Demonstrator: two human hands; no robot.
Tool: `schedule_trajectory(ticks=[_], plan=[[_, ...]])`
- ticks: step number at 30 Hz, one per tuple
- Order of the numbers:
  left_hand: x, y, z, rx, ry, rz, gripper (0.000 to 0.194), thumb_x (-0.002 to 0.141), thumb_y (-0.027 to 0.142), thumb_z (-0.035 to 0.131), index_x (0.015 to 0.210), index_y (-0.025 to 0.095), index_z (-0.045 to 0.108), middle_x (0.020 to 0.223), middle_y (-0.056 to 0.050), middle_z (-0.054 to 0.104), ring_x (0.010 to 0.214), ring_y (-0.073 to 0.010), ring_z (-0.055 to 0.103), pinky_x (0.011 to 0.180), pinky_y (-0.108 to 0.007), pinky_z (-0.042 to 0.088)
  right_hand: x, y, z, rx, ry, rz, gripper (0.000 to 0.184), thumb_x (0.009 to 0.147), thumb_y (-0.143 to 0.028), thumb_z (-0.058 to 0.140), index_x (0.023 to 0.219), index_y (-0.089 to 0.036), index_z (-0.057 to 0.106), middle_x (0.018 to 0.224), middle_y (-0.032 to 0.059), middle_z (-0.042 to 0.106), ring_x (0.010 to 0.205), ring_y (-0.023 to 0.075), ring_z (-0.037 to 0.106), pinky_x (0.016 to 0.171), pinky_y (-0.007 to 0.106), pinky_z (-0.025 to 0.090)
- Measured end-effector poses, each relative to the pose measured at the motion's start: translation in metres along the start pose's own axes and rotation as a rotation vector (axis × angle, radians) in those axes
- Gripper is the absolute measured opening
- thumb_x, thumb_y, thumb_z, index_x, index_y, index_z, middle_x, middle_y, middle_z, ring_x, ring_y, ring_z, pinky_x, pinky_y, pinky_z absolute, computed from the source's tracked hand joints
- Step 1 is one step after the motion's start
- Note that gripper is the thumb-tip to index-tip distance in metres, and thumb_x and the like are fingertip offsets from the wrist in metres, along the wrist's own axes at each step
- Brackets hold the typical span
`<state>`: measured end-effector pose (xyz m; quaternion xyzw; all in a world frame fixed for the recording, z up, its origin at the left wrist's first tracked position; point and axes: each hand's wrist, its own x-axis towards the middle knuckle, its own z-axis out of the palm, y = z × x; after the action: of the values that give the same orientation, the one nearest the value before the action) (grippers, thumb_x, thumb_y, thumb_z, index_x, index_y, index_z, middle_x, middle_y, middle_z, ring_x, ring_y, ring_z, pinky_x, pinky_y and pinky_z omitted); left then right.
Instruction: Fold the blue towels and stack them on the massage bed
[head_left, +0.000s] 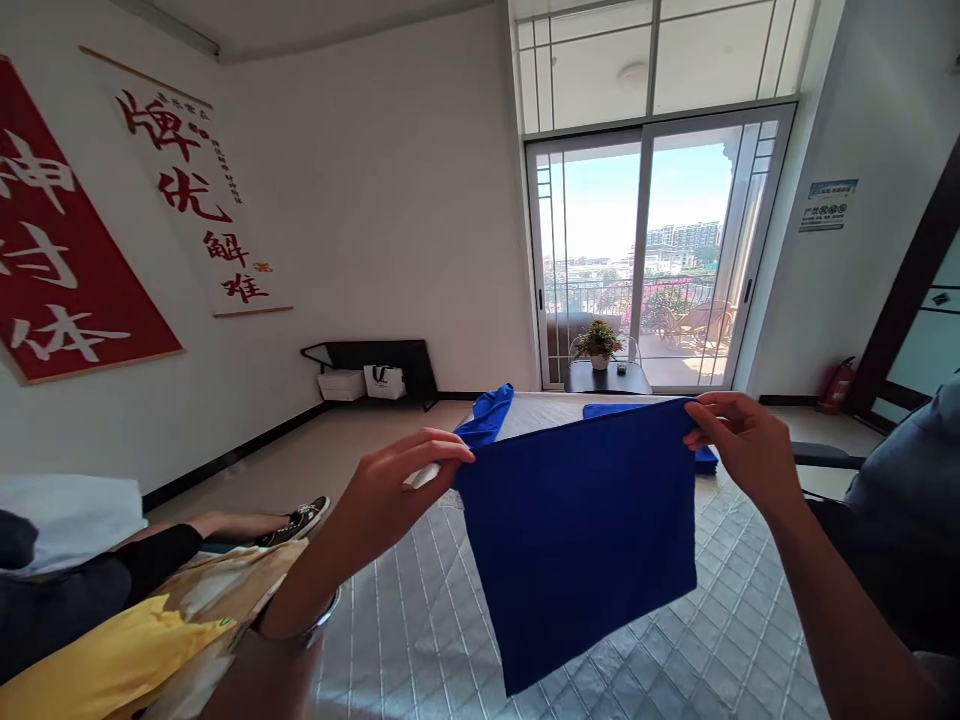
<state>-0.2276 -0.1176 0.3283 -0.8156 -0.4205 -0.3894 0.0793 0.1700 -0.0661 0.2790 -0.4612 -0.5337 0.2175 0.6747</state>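
Note:
I hold a blue cloth (585,540) up in the air by its two top corners, so it hangs flat in front of me. My left hand (397,495) is closed in a pinch on the left corner. My right hand (739,445) is pinched on the right corner. Below the cloth lies a quilted grey mattress (420,620). More blue cloths lie at its far end: a crumpled one (487,415) on the left and a folded one (622,409) on the right.
A person sits at the left with a leg and a black sneaker (296,520) by the mattress edge, and yellow fabric (105,660) lies near them. Another person's grey sleeve (911,500) is at the right. A low table with a plant (600,345) stands before the glass balcony door.

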Motion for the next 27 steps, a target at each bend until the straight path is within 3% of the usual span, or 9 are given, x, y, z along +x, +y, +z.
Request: schedule_trajectory(ticks=[4, 8, 11, 13, 16, 20, 22, 24, 27], plan=[[0.007, 0.032, 0.012, -0.205, -0.08, 0.034, 0.038, 0.097, 0.049, 0.048, 0.091, 0.024, 0.075, 0.094, -0.003, 0.076, 0.083, -0.0172, 0.072, 0.072, -0.03, 0.06, -0.006, -0.009, -0.027, -0.103, 0.197, -0.081, 0.044, 0.074, -0.058, 0.081, 0.098, -0.024, 0.067, 0.08, 0.0023, 0.073, 0.065, 0.022, 0.073, 0.066, 0.039, 0.064], [0.015, 0.07, 0.023, -0.443, -0.143, 0.056, 0.029, 0.097, 0.041, 0.052, 0.096, 0.025, 0.077, 0.094, -0.003, 0.076, 0.081, -0.0171, 0.072, 0.068, -0.03, 0.06, -0.009, -0.024, -0.044, -0.149, 0.393, -0.235, 0.034, 0.084, -0.051, 0.074, 0.108, -0.028, 0.066, 0.098, 0.0069, 0.073, 0.085, 0.0256, 0.075, 0.083, 0.047, 0.062], [0.018, 0.09, 0.029, -0.617, -0.25, 0.029, 0.022, 0.093, 0.033, 0.057, 0.098, 0.027, 0.078, 0.099, -0.001, 0.075, 0.087, -0.0173, 0.072, 0.074, -0.033, 0.061, 0.001, -0.032, -0.045, -0.219, 0.479, -0.28, 0.035, 0.086, -0.049, 0.072, 0.113, -0.029, 0.065, 0.107, 0.0081, 0.071, 0.099, 0.0292, 0.072, 0.088, 0.051, 0.058], [0.016, 0.093, 0.034, -0.662, -0.281, 0.0, 0.022, 0.09, 0.028, 0.059, 0.101, 0.028, 0.078, 0.104, -0.001, 0.075, 0.091, -0.0179, 0.072, 0.079, -0.034, 0.061, 0.017, -0.031, -0.036, -0.283, 0.469, -0.277, 0.033, 0.087, -0.049, 0.07, 0.112, -0.028, 0.065, 0.111, 0.0089, 0.07, 0.102, 0.0302, 0.071, 0.086, 0.049, 0.057], [0.004, 0.083, 0.046, -0.648, -0.177, -0.004, 0.024, 0.09, 0.02, 0.06, 0.105, 0.027, 0.077, 0.107, -0.004, 0.074, 0.095, -0.0179, 0.071, 0.083, -0.032, 0.061, 0.044, -0.013, -0.003, -0.335, 0.277, -0.205, 0.03, 0.09, -0.046, 0.064, 0.111, -0.026, 0.063, 0.112, 0.0091, 0.07, 0.099, 0.0271, 0.071, 0.083, 0.043, 0.056], [-0.041, 0.046, 0.079, -0.446, 0.026, -0.028, 0.027, 0.092, 0.012, 0.057, 0.108, 0.027, 0.074, 0.106, -0.003, 0.074, 0.096, -0.016, 0.071, 0.086, -0.029, 0.06, 0.048, 0.042, 0.077, -0.415, -0.148, -0.108, 0.027, 0.093, -0.039, 0.056, 0.112, -0.021, 0.061, 0.101, 0.0072, 0.072, 0.094, 0.0209, 0.07, 0.087, 0.037, 0.053], [-0.078, 0.02, 0.103, -0.319, 0.042, -0.076, 0.027, 0.092, 0.012, 0.056, 0.107, 0.027, 0.073, 0.105, -0.003, 0.074, 0.095, -0.0169, 0.072, 0.086, -0.03, 0.06, 0.026, 0.075, 0.12, -0.45, -0.39, -0.103, 0.027, 0.096, -0.033, 0.05, 0.115, -0.018, 0.06, 0.105, 0.0074, 0.072, 0.097, 0.0182, 0.069, 0.091, 0.035, 0.051], [-0.121, -0.008, 0.129, -0.195, -0.023, -0.138, 0.025, 0.092, 0.013, 0.056, 0.103, 0.026, 0.073, 0.1, -0.003, 0.074, 0.09, -0.0178, 0.073, 0.082, -0.029, 0.061, -0.008, 0.104, 0.154, -0.455, -0.544, -0.11, 0.024, 0.094, -0.027, 0.05, 0.113, -0.018, 0.062, 0.106, 0.006, 0.072, 0.097, 0.0169, 0.069, 0.091, 0.033, 0.051], [-0.18, -0.048, 0.161, -0.04, -0.201, -0.216, 0.027, 0.087, 0.009, 0.056, 0.095, 0.027, 0.075, 0.092, -0.002, 0.075, 0.083, -0.0186, 0.075, 0.077, -0.028, 0.061, -0.061, 0.135, 0.169, -0.462, -0.698, -0.116, 0.021, 0.085, -0.02, 0.059, 0.105, -0.021, 0.066, 0.113, 0.0039, 0.071, 0.102, 0.0188, 0.068, 0.092, 0.032, 0.052]])
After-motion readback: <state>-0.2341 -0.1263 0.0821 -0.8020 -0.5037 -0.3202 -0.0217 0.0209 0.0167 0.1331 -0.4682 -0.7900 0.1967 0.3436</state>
